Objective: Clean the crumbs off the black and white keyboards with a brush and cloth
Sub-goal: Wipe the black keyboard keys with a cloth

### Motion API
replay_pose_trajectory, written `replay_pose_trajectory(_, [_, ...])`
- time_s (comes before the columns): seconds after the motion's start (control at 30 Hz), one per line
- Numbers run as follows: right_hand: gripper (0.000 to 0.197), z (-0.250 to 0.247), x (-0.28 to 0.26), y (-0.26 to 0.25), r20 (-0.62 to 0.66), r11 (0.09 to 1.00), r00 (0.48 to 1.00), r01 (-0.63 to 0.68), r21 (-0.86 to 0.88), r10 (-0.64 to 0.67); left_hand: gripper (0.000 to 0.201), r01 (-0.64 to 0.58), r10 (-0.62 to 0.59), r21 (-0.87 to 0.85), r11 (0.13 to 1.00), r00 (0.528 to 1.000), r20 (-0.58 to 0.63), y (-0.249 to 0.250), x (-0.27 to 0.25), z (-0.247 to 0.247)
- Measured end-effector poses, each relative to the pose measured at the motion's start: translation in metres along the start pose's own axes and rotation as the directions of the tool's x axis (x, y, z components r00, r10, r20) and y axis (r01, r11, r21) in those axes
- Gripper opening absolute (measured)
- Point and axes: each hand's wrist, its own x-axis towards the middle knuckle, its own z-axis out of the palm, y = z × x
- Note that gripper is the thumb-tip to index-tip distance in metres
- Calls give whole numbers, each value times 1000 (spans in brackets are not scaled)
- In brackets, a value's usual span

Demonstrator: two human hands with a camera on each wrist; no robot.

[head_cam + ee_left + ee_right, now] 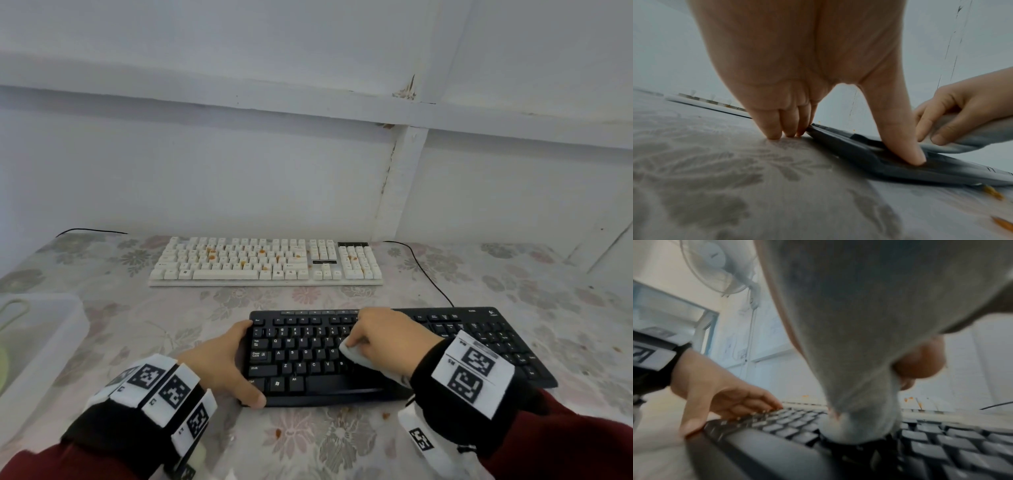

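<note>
A table [565,301] under a pale cloth printed with faded flowers runs up to a white wall [205,178] at twelve o'clock. A chipped white ledge [308,102] crosses that wall, and a cracked white post [397,185] drops from it at one o'clock. A clear plastic box [41,339] sits at nine o'clock. A wall fan [715,267] hangs high beside a blue-framed window [674,309]. The light is soft and even.

Open tabletop [308,298] lies beyond the grip; the white keyboard [265,262] blocks farther back, a clear container [44,329] far left.
</note>
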Motion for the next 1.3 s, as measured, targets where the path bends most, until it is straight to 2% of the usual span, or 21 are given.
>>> replay_pose_trajectory(0.07, [31, 0, 2, -3, -39, 999, 999, 32, 41, -30, 150, 0, 0, -9, 1000, 1000, 2, 0, 0, 1])
replay_pose_trajectory(0.17, [27, 10, 0, -11, -66, 995, 993, 94, -15, -95, 153, -3, 3, 2, 1000, 1000, -15, -2, 0, 1])
replay_pose_trajectory(0.47, [24, 18, -26, 33, -89, 991, 996, -38, -126, 27, 154, -7, 7, -4, 1000, 1000, -10, -2, 1, 2])
replay_pose_trajectory(0.6, [27, 12, -35, 52, -100, 993, 992, -82, -90, 73, 152, -21, 21, -16, 1000, 1000, -8, -2, 1, 2])
replay_pose_trajectory(0.73, [27, 1, -33, 64, -50, 987, 986, -160, 0, 160, 152, -10, 10, -13, 1000, 1000, -13, -3, 2, 2])
replay_pose_trajectory(0.83, [24, -3, -23, 46, -88, 984, 990, -101, 145, 114, 151, -13, 12, -18, 1000, 1000, -19, -3, 2, 2])
replay_pose_trajectory(0.93, [27, 3, -10, 15, -106, 990, 994, 39, 135, -25, 150, -10, 10, -8, 1000, 1000, -19, -3, 2, 2])
replay_pose_trajectory(1.0, [30, 10, -6, -1, -88, 994, 994, 77, 80, -70, 151, -10, 10, -8, 1000, 1000, -18, -3, 1, 2])
replay_pose_trajectory(1.1, [29, 18, -11, 0, -112, 999, 993, 44, 0, -44, 154, -27, 27, -5, 1000, 1000, -11, -2, 1, 2])
replay_pose_trajectory(1.3, [27, 16, -36, 39, -112, 997, 991, -72, -39, 67, 156, -24, 24, -2, 1000, 1000, 10, 2, 0, 2])
